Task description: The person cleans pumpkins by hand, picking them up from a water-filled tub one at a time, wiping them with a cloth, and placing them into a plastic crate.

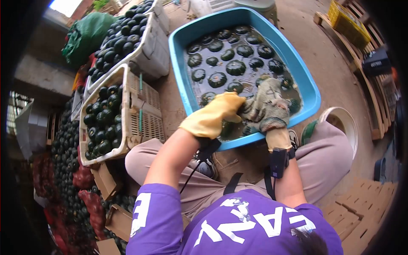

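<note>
A large blue tub (307, 78) holds murky water with several dark green squashes (236, 67) floating in it. My left hand (214, 114), in a yellow rubber glove, is over the tub's near side, its fingers curled and its thumb bent toward my right hand. One squash (234, 87) floats just beyond its fingertips. My right hand (267, 104) wears a grey, soiled knit glove over a yellow one. Its fingers bend down toward the water close to my left hand. Whatever lies between the two hands is hidden by the gloves.
Left of the tub stand white plastic crates (144, 123) full of squashes, with a green sack (85, 36) behind. More squashes and red net bags (91, 208) lie farther left. Wooden pallets (369, 85) and a yellow crate (346, 23) are at right; cardboard (361, 208) lies lower right.
</note>
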Demonstrator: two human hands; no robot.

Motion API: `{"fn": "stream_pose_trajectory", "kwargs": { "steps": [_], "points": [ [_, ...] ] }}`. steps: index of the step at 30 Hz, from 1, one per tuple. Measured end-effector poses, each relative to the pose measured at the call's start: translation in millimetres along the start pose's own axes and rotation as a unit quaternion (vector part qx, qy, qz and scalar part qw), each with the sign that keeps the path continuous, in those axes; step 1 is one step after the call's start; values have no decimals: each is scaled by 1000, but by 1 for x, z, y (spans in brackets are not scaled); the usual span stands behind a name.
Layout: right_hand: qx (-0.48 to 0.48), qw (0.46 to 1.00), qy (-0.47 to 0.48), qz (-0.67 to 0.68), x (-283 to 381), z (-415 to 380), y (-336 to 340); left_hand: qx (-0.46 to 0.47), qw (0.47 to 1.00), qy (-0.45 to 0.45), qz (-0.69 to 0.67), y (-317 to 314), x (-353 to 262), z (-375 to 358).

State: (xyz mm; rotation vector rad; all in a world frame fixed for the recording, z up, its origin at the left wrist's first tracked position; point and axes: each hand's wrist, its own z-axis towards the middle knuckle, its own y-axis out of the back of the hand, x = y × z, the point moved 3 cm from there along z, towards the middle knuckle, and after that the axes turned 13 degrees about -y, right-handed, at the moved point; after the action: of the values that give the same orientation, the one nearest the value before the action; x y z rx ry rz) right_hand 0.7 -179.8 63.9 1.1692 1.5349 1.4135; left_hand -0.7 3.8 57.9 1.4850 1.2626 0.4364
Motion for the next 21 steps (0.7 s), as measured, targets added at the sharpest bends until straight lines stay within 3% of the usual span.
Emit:
{"fn": "stream_pose_trajectory", "kwargs": {
  "steps": [1,4,6,8,10,11,12,14,15,16,17,18,20,21],
  "points": [
    [-20,999,10,22,-12,0,-24,157,986,30,43,-20,11,34],
    [-43,997,21,56,-37,20,-77,98,992,63,43,-82,39,49],
    [-50,996,11,67,-45,39,-95,50,993,103,-8,-48,20,13],
    [-50,996,9,70,-48,50,-107,-94,989,16,-111,-47,39,14],
    [-43,997,8,63,-50,55,-124,-2,901,134,-413,-37,62,29],
    [-34,998,8,56,-51,58,-135,-86,725,202,-652,-21,33,12],
    [-22,998,10,50,-52,62,-153,-191,738,115,-637,-10,33,1],
    [27,999,37,-2,-65,79,-216,-313,672,61,-668,40,-37,-30],
    [-118,963,191,152,-62,17,-205,-342,744,152,-553,27,-29,-16],
    [-121,961,196,150,-47,28,-169,-363,795,239,-423,19,-23,1],
    [-69,990,69,104,-31,64,-118,-352,792,269,-420,18,-34,0],
    [-12,996,-63,57,-26,75,-73,-296,780,242,-494,42,-59,-25],
    [-67,973,48,216,-12,34,13,-329,848,200,-364,38,-70,-30],
    [-191,953,74,222,-20,51,-19,-312,835,200,-407,39,-73,-34]
  ]
}}
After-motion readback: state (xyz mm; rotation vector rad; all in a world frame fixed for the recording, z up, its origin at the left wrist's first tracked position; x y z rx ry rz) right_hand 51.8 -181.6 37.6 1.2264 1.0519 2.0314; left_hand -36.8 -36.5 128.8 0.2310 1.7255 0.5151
